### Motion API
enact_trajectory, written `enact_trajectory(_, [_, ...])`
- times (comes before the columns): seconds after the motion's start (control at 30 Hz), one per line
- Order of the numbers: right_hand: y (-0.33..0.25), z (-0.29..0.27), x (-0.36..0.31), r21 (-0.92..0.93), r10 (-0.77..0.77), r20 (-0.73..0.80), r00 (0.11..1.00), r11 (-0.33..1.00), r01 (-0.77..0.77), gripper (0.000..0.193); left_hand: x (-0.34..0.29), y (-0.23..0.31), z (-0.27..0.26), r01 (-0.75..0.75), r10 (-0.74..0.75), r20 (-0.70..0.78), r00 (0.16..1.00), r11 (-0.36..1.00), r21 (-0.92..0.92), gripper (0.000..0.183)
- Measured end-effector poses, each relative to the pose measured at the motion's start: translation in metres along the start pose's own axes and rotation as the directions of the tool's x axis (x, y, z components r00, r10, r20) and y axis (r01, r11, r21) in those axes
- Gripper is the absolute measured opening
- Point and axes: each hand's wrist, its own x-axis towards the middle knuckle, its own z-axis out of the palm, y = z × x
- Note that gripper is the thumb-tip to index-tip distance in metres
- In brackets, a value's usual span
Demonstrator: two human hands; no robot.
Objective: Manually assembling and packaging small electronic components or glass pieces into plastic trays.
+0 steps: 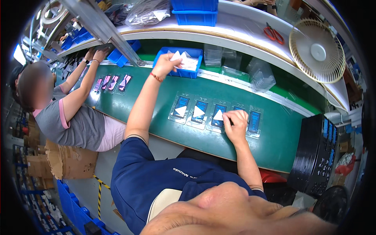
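My left hand [166,65] is closed in a pinch on a white triangular piece [177,56] at the blue bin [159,55], where more white pieces [190,63] lie. On the green table, several clear plastic trays [170,116] stand in a row, each with a dark blue, phone-like rectangle [254,122]. White triangles lie on the first three from the left, the third triangle [219,116] among them. Beside that one, my right hand [236,123] is closed, its fingertips at the triangle's right edge. It partly covers the fourth tray. Whether its fingers grip anything is hidden.
Left, a co-worker [78,113] reaches toward the shelf, near trays with pink-and-dark rectangles [113,83]. Clear plastic boxes [262,76] stand beneath the shelf; scissors [275,34] and a fan [318,51] are on it. A black rack [313,152] stands at the table's right end.
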Motion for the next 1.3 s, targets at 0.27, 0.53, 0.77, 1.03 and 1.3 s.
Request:
enact_trajectory(0.27, [0.001,0.010,0.010,0.664,0.525,0.160,0.836,0.569,-0.485,0.025,-0.110,0.003,0.134,0.165,-0.015,0.491,0.871,0.950,-0.263,0.011])
enact_trajectory(0.53, [0.018,-0.023,-0.019,-0.361,-0.008,0.057,0.998,0.932,0.028,0.012,-0.112,-0.008,0.139,0.112,-0.024,0.413,0.910,0.976,-0.189,0.024])
enact_trajectory(0.77, [0.005,-0.035,-0.015,0.022,0.267,-0.030,0.963,0.964,-0.266,0.017,-0.137,0.002,0.182,0.105,-0.062,0.547,0.835,0.993,-0.047,0.019])
enact_trajectory(1.03, [0.057,-0.062,-0.031,-0.048,0.533,-0.058,0.844,0.843,-0.536,0.010,-0.161,0.007,0.187,-0.407,0.357,0.233,0.905,0.885,0.226,0.021])
enact_trajectory(1.3, [0.056,-0.081,-0.029,-0.262,0.287,0.081,0.954,0.930,-0.257,0.069,-0.182,-0.017,0.148,-0.290,0.499,-0.020,0.866,0.536,0.793,0.046])
